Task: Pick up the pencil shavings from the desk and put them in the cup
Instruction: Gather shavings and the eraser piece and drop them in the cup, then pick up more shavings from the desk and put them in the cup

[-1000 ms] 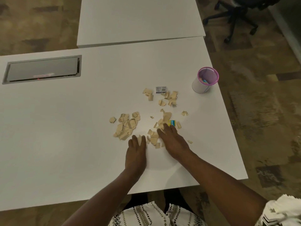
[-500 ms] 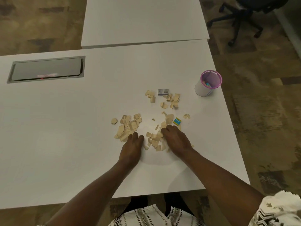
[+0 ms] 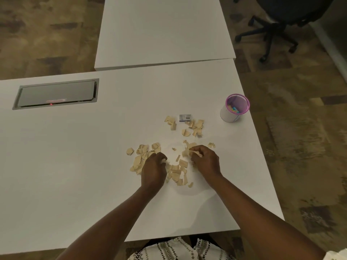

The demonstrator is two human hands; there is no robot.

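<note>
Several tan pencil shavings (image 3: 177, 172) lie scattered on the white desk (image 3: 75, 166), in a near patch between my hands and a far patch (image 3: 195, 125). My left hand (image 3: 153, 170) is curled with its fingertips pinching shavings at the left cluster. My right hand (image 3: 205, 160) is closed around a few shavings just above the desk. A white cup with a pink rim (image 3: 234, 107) stands upright near the desk's right edge, far right of my hands, with some coloured bits inside.
A small grey box with a barcode (image 3: 185, 117) lies beside the far shavings. A metal cable hatch (image 3: 56, 93) is set into the desk at the left. A second white desk (image 3: 165, 30) abuts behind. A black office chair (image 3: 277, 21) stands at the upper right.
Both hands went from flat on the desk to curled, and each has gathered shavings into its fingers. The small blue and yellow piece by my right hand is now hidden.
</note>
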